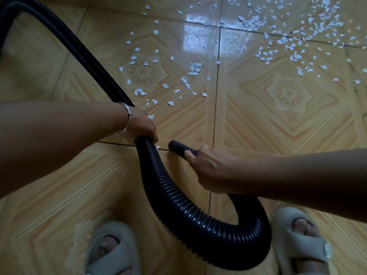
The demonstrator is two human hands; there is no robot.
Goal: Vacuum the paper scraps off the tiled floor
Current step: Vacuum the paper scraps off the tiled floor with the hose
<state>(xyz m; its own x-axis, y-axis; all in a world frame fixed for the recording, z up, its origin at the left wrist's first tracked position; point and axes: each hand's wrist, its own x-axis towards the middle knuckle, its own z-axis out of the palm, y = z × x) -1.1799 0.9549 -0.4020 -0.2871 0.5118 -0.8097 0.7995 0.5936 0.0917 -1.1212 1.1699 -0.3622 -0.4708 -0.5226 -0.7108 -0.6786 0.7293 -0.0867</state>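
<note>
Judging by how things lie, most of this job is left to do. Paper scraps [193, 69] are strewn over the tiled floor [278, 126], thin on the tile straight ahead of the person and far thicker toward the far right, running to the edge of view. The tiles nearest the feet look bare of paper, apart from one small scrap [158, 147] on the grout line just beside the nozzle [175, 146]; whether that near patch was cleaned or never littered, I cannot say.

The left hand [141, 126], a bracelet [127, 118] on its wrist, is wrapped round the black ribbed hose [178, 205], fingers curled over the top. The right hand [208, 169] grips the smooth nozzle close behind its open mouth. That mouth sits low by the tile joint, pointing toward the left hand; whether it touches the floor I cannot tell. Between the two hands the hose sags in a deep loop down between a pair of pale slippers [111, 249].

As for containers, none shows. The hose climbs away at the upper left, and the vacuum's body, with whatever bin or bag it has, is out of sight, so how much paper it holds cannot be told. To my eye the nozzle has to go forward and right, where the bulk of the litter lies.
</note>
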